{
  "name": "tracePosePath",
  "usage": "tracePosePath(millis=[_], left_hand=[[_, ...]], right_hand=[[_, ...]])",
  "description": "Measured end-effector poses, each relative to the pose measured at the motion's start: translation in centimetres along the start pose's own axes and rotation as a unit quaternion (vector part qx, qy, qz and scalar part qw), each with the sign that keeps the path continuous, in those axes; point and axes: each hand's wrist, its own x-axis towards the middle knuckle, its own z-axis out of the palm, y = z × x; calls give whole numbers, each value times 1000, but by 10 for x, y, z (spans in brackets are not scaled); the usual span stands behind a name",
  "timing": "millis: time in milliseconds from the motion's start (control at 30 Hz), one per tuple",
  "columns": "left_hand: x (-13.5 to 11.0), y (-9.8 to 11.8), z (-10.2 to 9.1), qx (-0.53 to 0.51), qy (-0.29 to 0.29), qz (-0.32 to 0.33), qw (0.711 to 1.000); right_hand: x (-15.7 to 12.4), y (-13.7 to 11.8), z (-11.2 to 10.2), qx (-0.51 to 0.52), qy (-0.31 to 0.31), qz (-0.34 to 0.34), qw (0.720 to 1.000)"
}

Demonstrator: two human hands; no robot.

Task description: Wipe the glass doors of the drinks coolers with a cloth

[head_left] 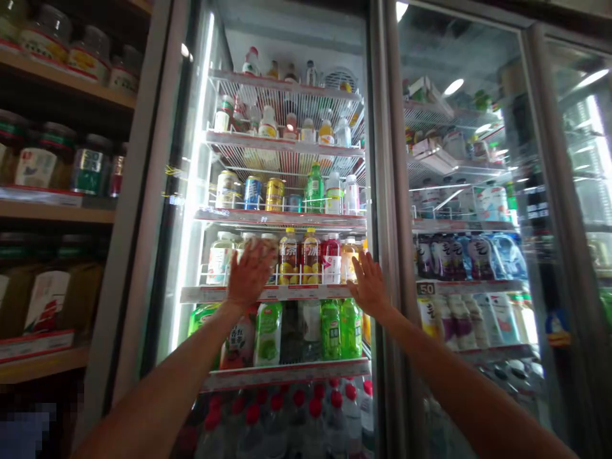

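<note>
My left hand (251,273) is raised in front of the lit drinks cooler, fingers stretched out and slightly blurred, holding nothing. Behind it stands a row of bottles, including a white-labelled bottle (220,258) at its left. My right hand (370,285), also with fingers spread, is near the cooler's right side, closest to an amber drink bottle (350,255). Between the hands are yellow-capped tea bottles (289,256) and a dark red bottle (331,260). Whether either hand touches anything is not clear.
Large green bottles (269,335) fill the shelf below, with red-capped bottles (299,400) underneath. Cans (275,193) and other bottles occupy the upper shelves. A metal door frame (394,210) separates another glass-fronted cooler at right. Wooden shelves (62,213) with jars stand at left.
</note>
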Motion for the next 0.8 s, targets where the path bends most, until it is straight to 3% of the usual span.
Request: tracePosePath(millis=[67,133,267,333,367,433,467,533,600,733,800], left_hand=[[-1,-24,-6,32,46,-132,990],[-2,-28,-7,39,57,-162,984],[-6,0,-1,-2,-24,33,999],[-11,-1,-3,-4,-47,69,996],[-14,-9,-7,6,-37,41,998],[-20,-35,-16,43,15,-84,995],[-22,-47,-20,61,42,-155,985],[-27,-58,-24,77,65,-231,968],[-30,-45,-20,66,49,-196,977],[-34,10,0,10,-24,44,999],[-36,13,3,-5,-45,88,995]], right_hand=[[2,-6,-2,0,2,-8,1000],[3,-15,-1,-3,-4,-36,999],[1,-30,4,-9,-3,-54,999],[0,-31,6,-13,-1,-51,999],[0,-31,6,-15,-4,-54,998],[-1,-30,7,-18,-9,-58,998],[-1,-30,7,-19,-10,-57,998],[-1,-32,8,-19,-7,-49,999],[-1,-35,10,-19,-1,-41,999],[-2,-37,11,-20,9,-39,999],[-3,-36,10,-22,10,-41,999]])
